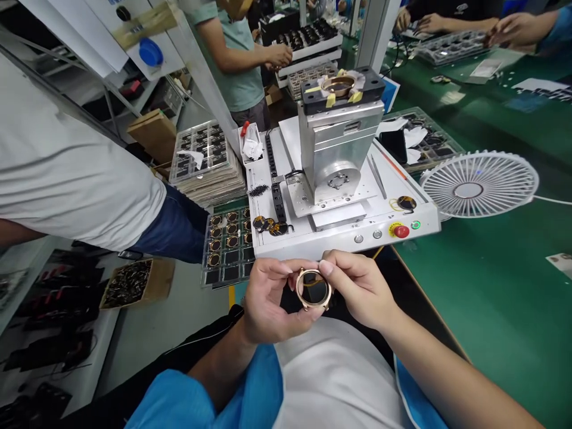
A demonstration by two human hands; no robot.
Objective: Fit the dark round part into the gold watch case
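Both hands meet just in front of the near edge of the white machine base (339, 238), above the person's lap. The left hand (268, 301) and right hand (361, 289) share one rose-gold ring-shaped watch case (314, 289), held upright and clear of any surface. Left fingers are curled closed around its left rim, thumb on top; right thumb and forefinger pinch the upper right rim, the remaining fingers loosely folded.

Handling judgement: the case looks light, rigid metal with a polished finish, probably slippery and easily marked. It is best gripped by the outer rim, as now, keeping fingers off the faces and the small lugs at its foot.

On the machine base: a grey fixture block (336, 149) carrying another ring on top, a red stop button (401, 231) at the near right corner, tweezers (378, 176). A parts tray (227, 244) lies beside its left edge; a white fan (480, 185) stands on the green bench (504, 286) to its right. Other people work nearby.
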